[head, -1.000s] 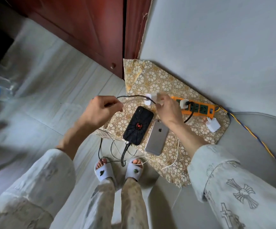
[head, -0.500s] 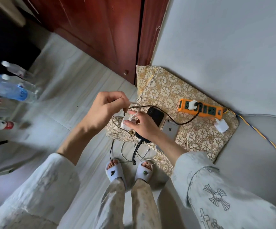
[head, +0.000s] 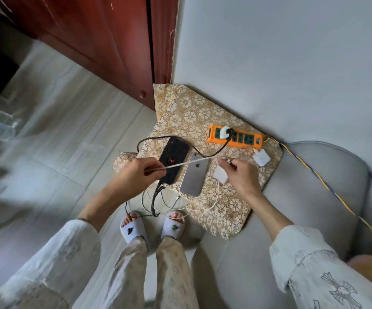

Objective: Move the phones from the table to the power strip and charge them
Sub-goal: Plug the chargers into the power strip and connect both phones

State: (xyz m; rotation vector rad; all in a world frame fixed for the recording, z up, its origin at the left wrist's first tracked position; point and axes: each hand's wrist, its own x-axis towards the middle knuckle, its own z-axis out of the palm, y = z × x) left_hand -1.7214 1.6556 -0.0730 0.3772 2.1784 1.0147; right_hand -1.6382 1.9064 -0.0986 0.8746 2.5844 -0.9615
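Two phones (head: 173, 160) (head: 195, 173) side by side, two hands (head: 140, 172) (head: 239, 172) stretching white cable (head: 187, 162)

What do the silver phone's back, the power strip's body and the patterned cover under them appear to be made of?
Silver phone: likely brushed metal, given its matte grey sheen and dark logo.
Power strip: likely moulded plastic, with an opaque orange shell and dark green socket faces.
Patterned cover: probably vinyl or coated cloth; it shows a printed gold floral pattern and a slight gloss, and it drapes at the edge.
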